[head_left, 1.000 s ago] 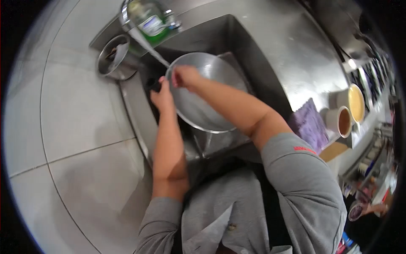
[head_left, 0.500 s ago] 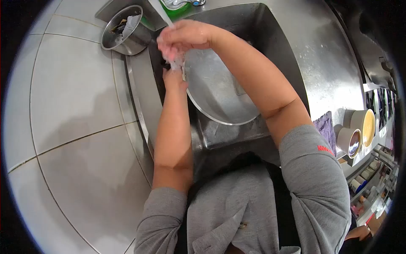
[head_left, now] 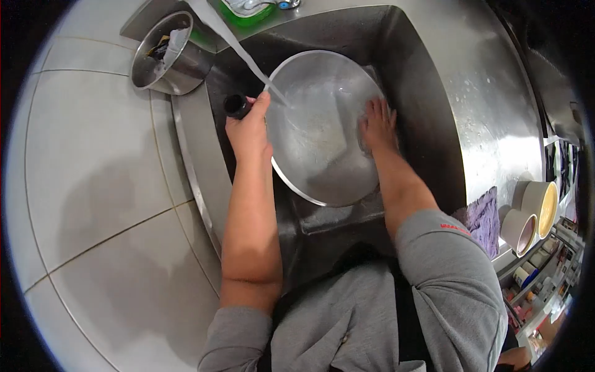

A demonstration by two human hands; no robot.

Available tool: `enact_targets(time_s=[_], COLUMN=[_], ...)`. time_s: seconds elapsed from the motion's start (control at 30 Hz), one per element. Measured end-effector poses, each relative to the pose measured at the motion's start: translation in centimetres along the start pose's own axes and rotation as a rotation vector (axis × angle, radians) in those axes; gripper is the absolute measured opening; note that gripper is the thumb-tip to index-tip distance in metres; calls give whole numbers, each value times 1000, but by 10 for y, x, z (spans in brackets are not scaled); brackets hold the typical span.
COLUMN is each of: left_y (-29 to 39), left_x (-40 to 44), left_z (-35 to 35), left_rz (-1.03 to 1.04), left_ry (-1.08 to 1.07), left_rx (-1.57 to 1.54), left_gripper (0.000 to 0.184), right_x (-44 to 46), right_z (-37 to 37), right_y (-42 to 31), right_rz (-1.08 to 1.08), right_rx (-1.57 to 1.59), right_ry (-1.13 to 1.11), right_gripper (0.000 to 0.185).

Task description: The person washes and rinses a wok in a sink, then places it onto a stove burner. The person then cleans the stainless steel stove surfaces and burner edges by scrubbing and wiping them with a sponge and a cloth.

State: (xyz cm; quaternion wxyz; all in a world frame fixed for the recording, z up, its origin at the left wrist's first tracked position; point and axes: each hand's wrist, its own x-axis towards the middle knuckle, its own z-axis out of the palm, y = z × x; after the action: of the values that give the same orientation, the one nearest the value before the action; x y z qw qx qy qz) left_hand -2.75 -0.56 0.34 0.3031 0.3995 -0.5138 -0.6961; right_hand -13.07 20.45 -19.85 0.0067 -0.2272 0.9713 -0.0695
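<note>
Head view: to the left of the round metal pan (head_left: 319, 133), past its far rim, stands a steel pot (head_left: 188, 73) with scraps in it. Just outside the pan's left rim, the left hand (head_left: 249, 131) has its fingers clamped around a black handle (head_left: 237, 106). A stream of water (head_left: 238, 51) slants into the pan's left side. The pan itself sits inside the sink (head_left: 427, 136). The right hand (head_left: 379, 125) is at the pan's right inner side, fingers slightly apart; I cannot tell what is under its palm. Right of the pan lies a purple cloth (head_left: 482, 220), with two pale cups (head_left: 514, 227) farther right.
</note>
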Motion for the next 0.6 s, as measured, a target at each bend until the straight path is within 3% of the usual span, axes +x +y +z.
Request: enact_targets(time_s=[0.03,0.1,0.17,0.2,0.3,0.37,0.43,0.5,0.57,0.6], left_y=[0,-3,-5,-4,1,-3,-3,0,-3,-4], left_x=[1,-1,1,1,-7,-2,-2,-2,1,1], left_z=[2,2,-1,0,3,-6,-5,-6,-8,-8], left_rz=[20,41,36,38,73,34,24,-3,16,42], left_ry=[9,20,64,97,74,52,24,41,37,18], left_rx=[-18,-19,0,23,-2,36,20,2,-1,-19], left_gripper=[20,18,17,17,16,16,16,17,17,18], right_x=[-22,-47,-67,-74,-42,6,53,87,97,91], right_z=[13,29,23,14,-22,-20,-23,0,12,7], right_y=[0,-47,-104,-135,-175,-193,-167,-115,-51,-19], right_rz=[-11,214,253,202,-382,-414,-316,-489,-376,-360], right_rx=[-126,93,477,539,912,1214,794,374,304,5], right_ry=[-28,-304,-299,-143,76,364,375,349,145,166], right_gripper=[63,66,70,71,69,65,61,61,60,58])
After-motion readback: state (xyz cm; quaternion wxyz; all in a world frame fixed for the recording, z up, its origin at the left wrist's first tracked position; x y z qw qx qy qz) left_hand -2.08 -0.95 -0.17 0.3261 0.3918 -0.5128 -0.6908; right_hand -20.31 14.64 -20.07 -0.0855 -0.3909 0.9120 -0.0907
